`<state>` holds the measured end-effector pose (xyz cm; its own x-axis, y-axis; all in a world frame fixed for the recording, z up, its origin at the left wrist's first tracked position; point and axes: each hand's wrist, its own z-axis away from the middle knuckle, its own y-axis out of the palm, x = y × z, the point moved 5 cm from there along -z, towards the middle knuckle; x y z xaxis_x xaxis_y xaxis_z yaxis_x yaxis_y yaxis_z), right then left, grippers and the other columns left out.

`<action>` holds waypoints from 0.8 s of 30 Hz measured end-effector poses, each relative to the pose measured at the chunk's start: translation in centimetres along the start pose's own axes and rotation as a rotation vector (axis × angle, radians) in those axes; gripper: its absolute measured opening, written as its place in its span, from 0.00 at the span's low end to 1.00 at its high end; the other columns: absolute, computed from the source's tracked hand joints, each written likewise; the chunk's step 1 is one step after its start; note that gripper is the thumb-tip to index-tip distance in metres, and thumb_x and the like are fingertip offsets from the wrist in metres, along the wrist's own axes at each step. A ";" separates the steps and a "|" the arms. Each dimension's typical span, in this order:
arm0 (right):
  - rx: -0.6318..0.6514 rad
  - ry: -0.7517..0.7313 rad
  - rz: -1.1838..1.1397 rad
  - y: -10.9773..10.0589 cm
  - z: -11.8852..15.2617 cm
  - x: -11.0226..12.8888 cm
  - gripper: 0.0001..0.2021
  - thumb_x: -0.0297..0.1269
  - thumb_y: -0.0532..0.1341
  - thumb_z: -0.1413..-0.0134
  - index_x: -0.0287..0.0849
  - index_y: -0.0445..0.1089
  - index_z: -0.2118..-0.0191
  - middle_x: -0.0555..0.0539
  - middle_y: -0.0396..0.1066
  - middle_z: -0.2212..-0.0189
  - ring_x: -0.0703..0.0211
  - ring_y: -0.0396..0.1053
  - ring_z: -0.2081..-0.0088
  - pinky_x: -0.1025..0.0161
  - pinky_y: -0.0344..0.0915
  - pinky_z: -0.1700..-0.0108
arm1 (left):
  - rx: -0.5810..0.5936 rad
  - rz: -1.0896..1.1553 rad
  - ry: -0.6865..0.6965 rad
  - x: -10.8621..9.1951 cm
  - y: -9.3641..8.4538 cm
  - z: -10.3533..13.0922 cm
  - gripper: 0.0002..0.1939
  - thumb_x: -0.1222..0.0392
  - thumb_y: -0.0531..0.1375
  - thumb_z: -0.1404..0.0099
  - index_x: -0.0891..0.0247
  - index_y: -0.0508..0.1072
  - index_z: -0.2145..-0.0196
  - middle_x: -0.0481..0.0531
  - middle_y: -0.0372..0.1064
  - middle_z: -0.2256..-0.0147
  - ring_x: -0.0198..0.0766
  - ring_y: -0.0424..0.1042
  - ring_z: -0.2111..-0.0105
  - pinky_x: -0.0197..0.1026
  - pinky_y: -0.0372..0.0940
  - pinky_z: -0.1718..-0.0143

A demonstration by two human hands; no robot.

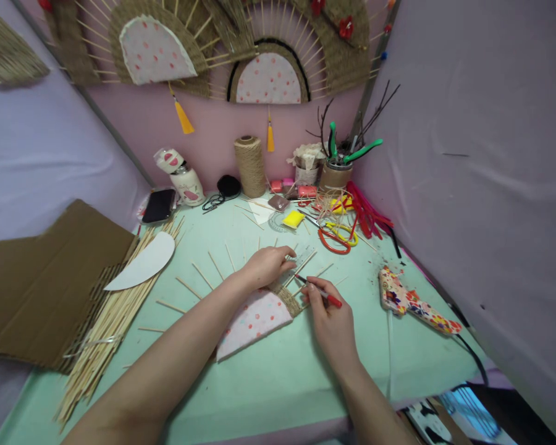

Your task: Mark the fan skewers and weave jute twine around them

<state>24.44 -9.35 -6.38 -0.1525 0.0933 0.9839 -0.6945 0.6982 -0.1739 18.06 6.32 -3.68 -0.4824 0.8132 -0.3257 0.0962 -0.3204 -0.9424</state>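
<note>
A half-round fan frame lies on the table, with thin wooden sticks (pixel 202 276) spreading out from a spotted white cloth panel (pixel 254 321). A band of woven twine (pixel 288 301) borders the panel on its right side. My left hand (pixel 269 264) reaches across the fan, its fingers bent around what looks like a clear ruler (pixel 303 254) beside the right-hand sticks. Pinched in my right hand (pixel 334 321) is a red pen (pixel 330 298), its tip pointing at a stick close to my left fingers. My left forearm hides part of the fan.
At left lie a bundle of sticks (pixel 99 337), a white paper piece (pixel 146 262) and cardboard (pixel 41 290). A floral glue gun (pixel 414 303) with a cord lies at right. Scissors (pixel 334 242), a yellow packet (pixel 293 219) and a twine spool (pixel 249 167) are at the back.
</note>
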 end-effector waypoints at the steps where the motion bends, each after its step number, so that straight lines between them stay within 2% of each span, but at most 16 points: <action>1: -0.001 0.000 -0.001 0.0 0.0 0.0 0.16 0.48 0.55 0.43 0.40 0.70 0.59 0.46 0.74 0.70 0.57 0.70 0.69 0.63 0.65 0.66 | -0.002 -0.002 0.003 0.0 0.0 0.0 0.17 0.51 0.53 0.35 0.59 0.71 0.53 0.53 0.75 0.64 0.41 0.73 0.64 0.37 0.62 0.64; 14: -0.010 0.004 -0.006 -0.1 0.1 0.2 0.16 0.47 0.56 0.44 0.39 0.70 0.59 0.45 0.74 0.70 0.58 0.70 0.69 0.63 0.66 0.66 | 0.002 0.001 0.005 0.0 0.0 0.0 0.17 0.51 0.53 0.35 0.59 0.71 0.52 0.54 0.75 0.62 0.41 0.73 0.62 0.37 0.63 0.63; 24: -0.008 0.011 -0.010 0.0 0.1 0.0 0.16 0.47 0.56 0.43 0.40 0.69 0.60 0.46 0.74 0.70 0.58 0.70 0.70 0.64 0.65 0.67 | 0.006 0.024 0.000 0.0 -0.1 0.1 0.17 0.51 0.53 0.35 0.60 0.71 0.53 0.53 0.76 0.65 0.41 0.73 0.63 0.38 0.63 0.63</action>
<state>24.38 -9.44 -6.39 -0.1374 0.0941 0.9860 -0.6907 0.7045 -0.1634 18.01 6.28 -3.61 -0.4802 0.8052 -0.3480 0.1027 -0.3424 -0.9339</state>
